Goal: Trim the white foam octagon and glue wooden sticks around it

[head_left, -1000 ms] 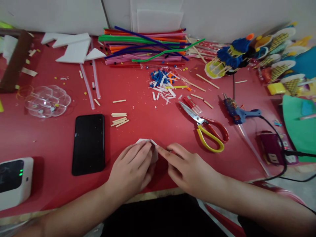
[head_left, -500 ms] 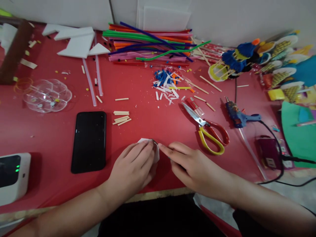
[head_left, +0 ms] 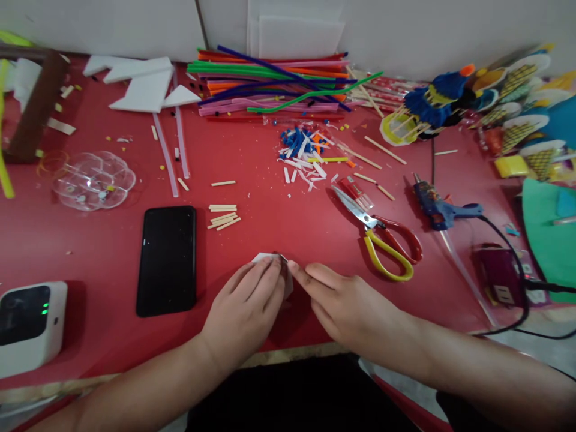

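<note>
Seems only partway done with the white many-sided flat piece (head_left: 289,288); lies near the front edge of the red smooth table (head_left: 270,210), mostly hidden under the left hand (head_left: 249,291); held down there with fingers close together on top. See the right hand (head_left: 346,303) just beside, with pointing finger stretched to the right edge of the piece and other fingers curled under; cannot tell if pinching something small and dark there.

Looks snipped already: a messy heap of white, blue and orange scraps (head_left: 306,150); looks made already: a blue and yellow bird-like figure (head_left: 434,102) on thin sticks; left loose, not joined to anything: short pale wooden sticks (head_left: 224,221).

Count one white piece under the hands; about five short sticks in a bunch, plus one alone; one pair of silver scissors with red and yellow handles (head_left: 378,234); one blue glue gun (head_left: 438,204); one flat black phone (head_left: 166,261); one clear plastic flower-shaped box (head_left: 94,180); two long see-through pink strips (head_left: 165,156); fuzzy coloured stems (head_left: 274,81), too jumbled to count.
</note>
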`<state>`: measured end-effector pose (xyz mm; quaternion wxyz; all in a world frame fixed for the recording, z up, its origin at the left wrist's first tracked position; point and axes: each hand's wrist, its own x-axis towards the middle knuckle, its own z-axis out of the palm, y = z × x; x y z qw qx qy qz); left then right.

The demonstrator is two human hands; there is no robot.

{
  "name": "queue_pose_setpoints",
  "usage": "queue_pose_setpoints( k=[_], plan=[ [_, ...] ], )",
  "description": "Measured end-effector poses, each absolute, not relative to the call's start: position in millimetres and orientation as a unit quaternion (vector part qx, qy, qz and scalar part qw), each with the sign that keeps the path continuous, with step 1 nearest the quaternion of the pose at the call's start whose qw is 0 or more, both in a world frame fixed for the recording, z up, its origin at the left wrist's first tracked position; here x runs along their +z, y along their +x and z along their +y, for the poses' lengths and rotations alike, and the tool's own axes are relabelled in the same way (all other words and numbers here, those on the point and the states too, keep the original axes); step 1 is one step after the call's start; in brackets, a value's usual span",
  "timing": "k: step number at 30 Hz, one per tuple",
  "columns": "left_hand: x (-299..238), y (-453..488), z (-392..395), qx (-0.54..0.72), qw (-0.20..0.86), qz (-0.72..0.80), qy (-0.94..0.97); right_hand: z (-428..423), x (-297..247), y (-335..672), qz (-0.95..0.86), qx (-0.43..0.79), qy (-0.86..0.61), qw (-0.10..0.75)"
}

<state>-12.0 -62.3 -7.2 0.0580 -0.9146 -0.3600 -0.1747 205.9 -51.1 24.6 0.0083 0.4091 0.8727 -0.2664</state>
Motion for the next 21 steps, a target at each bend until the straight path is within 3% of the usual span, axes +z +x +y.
queue_pose_setpoints(
  k=[14,21],
  plan=[
    [-3,-14,-60,-0.177,0.054,-0.37,-0.91,-58,28,207,0.881,-0.245,0.404,0.016],
    [-2,-14,-59,-0.16,0.047,-0.377,-0.911,-62,39,210,0.917,-0.192,0.344,0.068]
  ],
)
